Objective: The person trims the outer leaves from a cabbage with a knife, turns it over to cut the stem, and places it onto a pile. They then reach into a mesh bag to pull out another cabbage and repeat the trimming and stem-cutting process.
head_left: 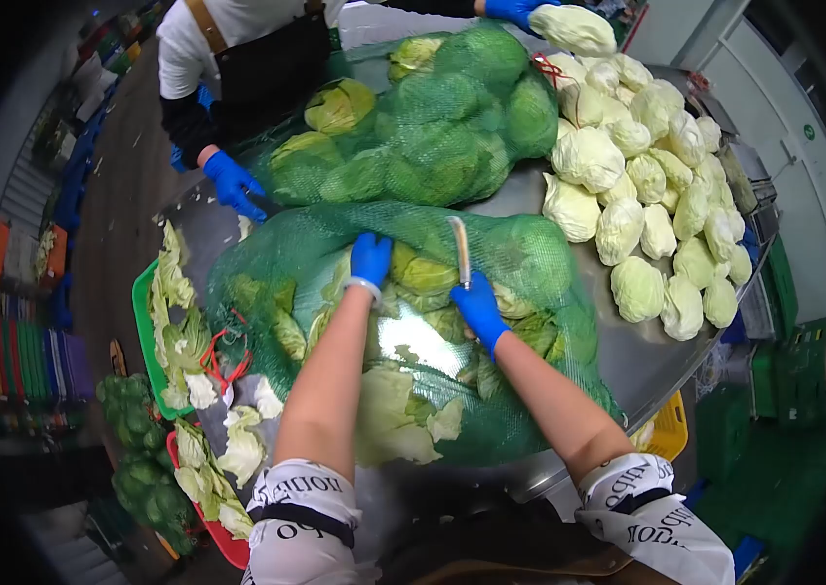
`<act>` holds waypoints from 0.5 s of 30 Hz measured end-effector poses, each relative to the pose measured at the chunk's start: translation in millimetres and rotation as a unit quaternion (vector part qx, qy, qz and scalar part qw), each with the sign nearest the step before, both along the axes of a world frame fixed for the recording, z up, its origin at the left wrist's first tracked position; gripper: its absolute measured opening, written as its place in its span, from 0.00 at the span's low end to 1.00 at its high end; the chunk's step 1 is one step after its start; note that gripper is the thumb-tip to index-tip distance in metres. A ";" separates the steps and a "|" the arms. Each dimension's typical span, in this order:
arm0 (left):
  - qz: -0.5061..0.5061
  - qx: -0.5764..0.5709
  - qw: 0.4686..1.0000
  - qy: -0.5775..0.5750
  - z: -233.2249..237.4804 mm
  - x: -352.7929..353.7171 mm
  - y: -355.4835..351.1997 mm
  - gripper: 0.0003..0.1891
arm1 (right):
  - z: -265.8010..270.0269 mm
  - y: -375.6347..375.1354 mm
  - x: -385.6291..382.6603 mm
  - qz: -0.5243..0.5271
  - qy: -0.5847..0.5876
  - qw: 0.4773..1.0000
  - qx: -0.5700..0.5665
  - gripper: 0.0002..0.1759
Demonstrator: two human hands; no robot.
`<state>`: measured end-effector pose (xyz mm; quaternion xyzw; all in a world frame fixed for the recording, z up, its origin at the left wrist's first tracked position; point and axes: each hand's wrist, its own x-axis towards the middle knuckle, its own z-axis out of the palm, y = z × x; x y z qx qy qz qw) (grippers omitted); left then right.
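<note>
A green net bag (267, 258) lies open across the metal table in front of me, with cabbages and loose leaves inside. My left hand (371, 261), in a blue glove, is closed at the bag's upper rim, beside a cabbage (425, 273); its fingertips are partly hidden. In my gloved right hand (478, 307) is a knife (461, 249), its blade pointing up and away from me over the mesh. Loose cabbage leaves (398, 414) lie on the near side of the bag.
Across the table a co-worker's gloved hand (235, 185) rests by a second full net bag (423, 136); their other hand holds a trimmed cabbage (574, 29). Trimmed cabbages (618, 195) are heaped right. Leaves fill a green crate (143, 322) and red crate (228, 546) left.
</note>
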<state>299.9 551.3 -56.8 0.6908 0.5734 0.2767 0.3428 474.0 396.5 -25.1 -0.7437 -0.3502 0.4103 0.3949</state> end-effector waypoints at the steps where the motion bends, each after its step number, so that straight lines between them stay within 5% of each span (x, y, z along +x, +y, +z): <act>1: -0.027 -0.030 0.999 -0.028 -12.5 9.1 18.1 0.23 | -3.4 -0.4 -0.4 -0.003 0.022 1.000 -0.011 0.14; 5: -0.057 -0.066 0.994 -0.069 -18.7 11.9 11.1 0.27 | -8.1 -12.6 -1.9 -0.006 0.057 0.998 0.018 0.13; 8: -0.003 -0.108 0.973 -0.206 1.8 -13.4 -40.5 0.29 | -10.2 -61.2 -23.0 -0.003 -0.023 0.983 0.183 0.20; 10: 0.025 -0.122 0.945 -0.303 82.4 -20.8 -106.7 0.27 | 29.9 -109.6 -40.6 0.040 0.017 0.975 0.219 0.32; 15: 0.061 -0.036 0.938 -0.340 149.9 -106.1 -251.7 0.32 | 107.0 -223.7 -93.4 0.212 -0.110 0.945 0.223 0.32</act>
